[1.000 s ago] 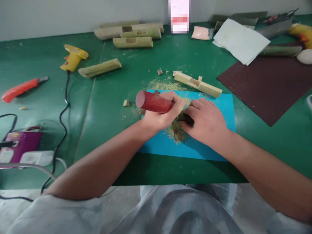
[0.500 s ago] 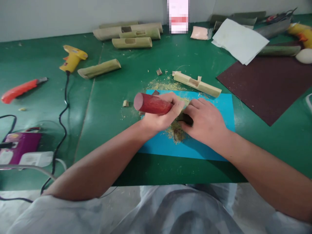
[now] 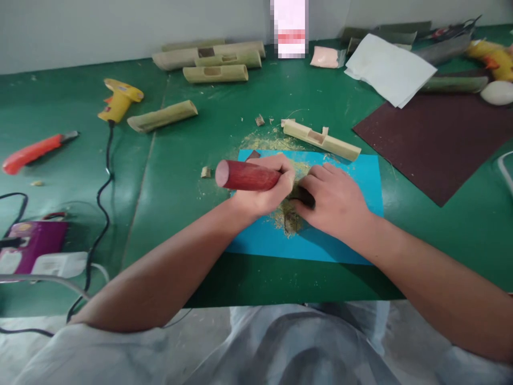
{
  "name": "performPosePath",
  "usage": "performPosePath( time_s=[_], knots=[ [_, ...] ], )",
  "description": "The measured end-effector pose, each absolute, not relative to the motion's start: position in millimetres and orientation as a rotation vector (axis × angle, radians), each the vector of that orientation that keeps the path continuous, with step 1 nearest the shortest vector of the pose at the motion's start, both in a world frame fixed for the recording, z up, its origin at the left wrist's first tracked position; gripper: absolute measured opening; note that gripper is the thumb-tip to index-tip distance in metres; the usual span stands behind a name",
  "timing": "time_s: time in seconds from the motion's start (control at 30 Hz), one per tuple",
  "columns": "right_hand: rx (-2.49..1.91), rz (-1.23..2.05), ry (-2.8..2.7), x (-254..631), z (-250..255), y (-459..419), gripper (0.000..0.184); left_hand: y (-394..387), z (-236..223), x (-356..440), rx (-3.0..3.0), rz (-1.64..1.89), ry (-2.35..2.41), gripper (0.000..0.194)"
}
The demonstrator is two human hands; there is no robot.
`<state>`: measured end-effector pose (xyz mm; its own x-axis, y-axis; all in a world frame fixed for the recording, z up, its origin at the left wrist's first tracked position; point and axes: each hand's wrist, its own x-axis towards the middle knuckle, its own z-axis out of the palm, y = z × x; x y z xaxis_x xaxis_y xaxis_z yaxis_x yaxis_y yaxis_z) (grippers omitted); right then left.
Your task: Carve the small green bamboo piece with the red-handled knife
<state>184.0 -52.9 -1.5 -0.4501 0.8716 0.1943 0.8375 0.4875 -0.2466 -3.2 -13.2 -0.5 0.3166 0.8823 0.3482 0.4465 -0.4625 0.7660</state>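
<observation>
My left hand (image 3: 269,187) is closed round the thick red wooden handle (image 3: 250,175) of a tool, whose working end is hidden by my fingers. The handle's round butt faces up and left. Close on its right, my right hand (image 3: 334,195) wraps round a short bamboo piece (image 3: 301,195), with a dark hollow end showing by my thumb. Both hands are over a blue sheet (image 3: 340,251), and pale shavings (image 3: 290,220) lie beneath them. Beyond my hands rests a split bamboo length (image 3: 336,146) with a rectangular notch.
Several bamboo tubes (image 3: 216,74) lie along the wall, one more (image 3: 164,116) nearer. On the left are a yellow glue gun (image 3: 120,99), a red-handled cutter (image 3: 34,152) and a purple power box (image 3: 44,240) with cables. A brown sheet (image 3: 433,155) and white paper (image 3: 390,69) lie right.
My left hand and the red handle have shifted slightly left, and the handle lies a little flatter. My right hand keeps its hold on the bamboo piece. The whole view has moved slightly.
</observation>
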Motion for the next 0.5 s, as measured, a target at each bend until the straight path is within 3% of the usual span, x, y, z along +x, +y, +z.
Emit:
performPosePath(
  time_s=[0.33,0.5],
  knots=[
    [-1.346,0.194,-2.453,190.0,-2.7,-47.9,0.017,-8.9,5.6,-4.7,1.806,1.315,0.893,0.055],
    [-1.336,0.174,-2.439,194.3,-6.4,-45.7,0.015,-6.3,11.1,-6.9,1.792,1.141,0.885,0.025]
  ],
)
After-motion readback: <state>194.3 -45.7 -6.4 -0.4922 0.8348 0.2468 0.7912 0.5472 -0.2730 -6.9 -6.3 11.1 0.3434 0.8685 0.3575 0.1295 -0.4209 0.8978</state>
